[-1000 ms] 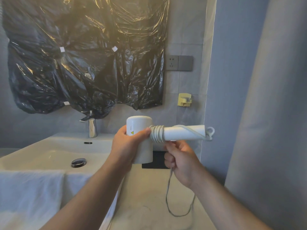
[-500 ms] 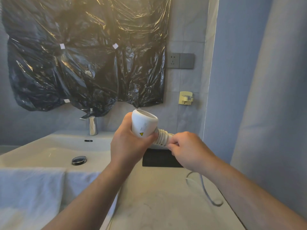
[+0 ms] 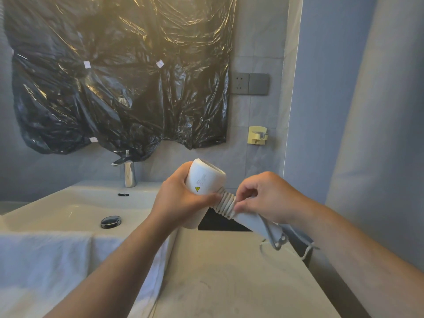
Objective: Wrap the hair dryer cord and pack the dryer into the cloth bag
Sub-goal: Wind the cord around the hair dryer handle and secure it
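Note:
I hold a white hair dryer (image 3: 204, 180) over the counter, its barrel tilted up and its handle pointing down to the right. My left hand (image 3: 181, 198) grips the barrel. Its grey-white cord (image 3: 226, 206) is coiled in several turns around the top of the handle. My right hand (image 3: 263, 196) pinches the cord against the handle beside the coils. A loose stretch of cord runs along the handle and loops off its end near the counter's right edge. A dark flat thing (image 3: 220, 222) lies behind the dryer; whether it is the cloth bag I cannot tell.
A white basin (image 3: 68, 207) with a chrome tap (image 3: 129, 174) and drain plug (image 3: 110, 221) lies at left. A white towel (image 3: 46, 260) hangs over its front. The beige counter (image 3: 229, 283) spreads below my hands. Black plastic (image 3: 119, 76) covers the mirror; a socket (image 3: 250, 83) and yellow hook (image 3: 257, 135) are on the wall.
The dryer has tilted, barrel up and handle down to the right. My right hand has come from under the handle to over the coils, and more turns of cord sit on the handle.

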`<state>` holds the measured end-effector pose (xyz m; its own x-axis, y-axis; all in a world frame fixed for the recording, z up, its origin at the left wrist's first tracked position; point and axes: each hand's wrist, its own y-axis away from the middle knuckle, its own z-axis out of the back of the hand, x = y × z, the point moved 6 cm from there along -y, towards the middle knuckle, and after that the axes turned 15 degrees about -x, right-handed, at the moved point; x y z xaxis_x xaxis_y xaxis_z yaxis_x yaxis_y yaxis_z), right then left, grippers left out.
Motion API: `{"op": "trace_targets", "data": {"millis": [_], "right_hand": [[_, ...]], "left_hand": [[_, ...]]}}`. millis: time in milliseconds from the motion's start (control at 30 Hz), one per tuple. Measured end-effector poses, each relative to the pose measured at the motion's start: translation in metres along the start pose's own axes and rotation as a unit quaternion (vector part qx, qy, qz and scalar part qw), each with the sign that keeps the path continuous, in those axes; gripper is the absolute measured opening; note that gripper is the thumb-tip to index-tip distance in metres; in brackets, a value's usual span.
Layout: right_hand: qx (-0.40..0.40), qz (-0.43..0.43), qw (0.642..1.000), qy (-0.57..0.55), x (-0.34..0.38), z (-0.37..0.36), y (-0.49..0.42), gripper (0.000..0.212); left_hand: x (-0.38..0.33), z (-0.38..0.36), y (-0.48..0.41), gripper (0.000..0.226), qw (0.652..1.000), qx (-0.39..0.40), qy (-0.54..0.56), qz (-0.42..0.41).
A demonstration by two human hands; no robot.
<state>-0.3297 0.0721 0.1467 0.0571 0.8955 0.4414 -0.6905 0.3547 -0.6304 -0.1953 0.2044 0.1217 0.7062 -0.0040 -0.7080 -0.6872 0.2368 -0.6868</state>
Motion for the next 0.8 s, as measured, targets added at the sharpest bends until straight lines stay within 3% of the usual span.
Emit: {"op": "trace_targets", "data": {"millis": [233,333,433,533,733,800], "right_hand": [[0.078,-0.100,0.962,-0.243,-0.022,-0.007,0.003,0.011],[0.084,-0.121,0.929,-0.339,-0.027,-0.015,0.007,0.043],[0.071,-0.117,0.929,-0.345,-0.029,-0.020,0.006,0.052],[0.039,-0.117,0.927,-0.355,-0.030,-0.023,0.002,0.038],[0.040,-0.146,0.909,-0.388,-0.037,-0.032,-0.004,0.061],[0.060,-0.176,0.886,-0.424,-0.040,-0.036,-0.003,0.065]], "left_hand": [[-0.007,-0.001,-0.002,0.050,0.994,0.069,0.085,0.023],[-0.005,-0.004,0.001,0.047,0.990,0.080,0.110,0.047],[0.000,-0.003,0.002,0.046,0.989,0.084,0.105,0.064],[0.004,-0.001,0.001,0.045,0.990,0.081,0.096,0.071],[0.007,0.000,0.006,0.044,0.982,0.090,0.133,0.098],[0.008,-0.003,0.009,0.044,0.975,0.098,0.159,0.120]]}}
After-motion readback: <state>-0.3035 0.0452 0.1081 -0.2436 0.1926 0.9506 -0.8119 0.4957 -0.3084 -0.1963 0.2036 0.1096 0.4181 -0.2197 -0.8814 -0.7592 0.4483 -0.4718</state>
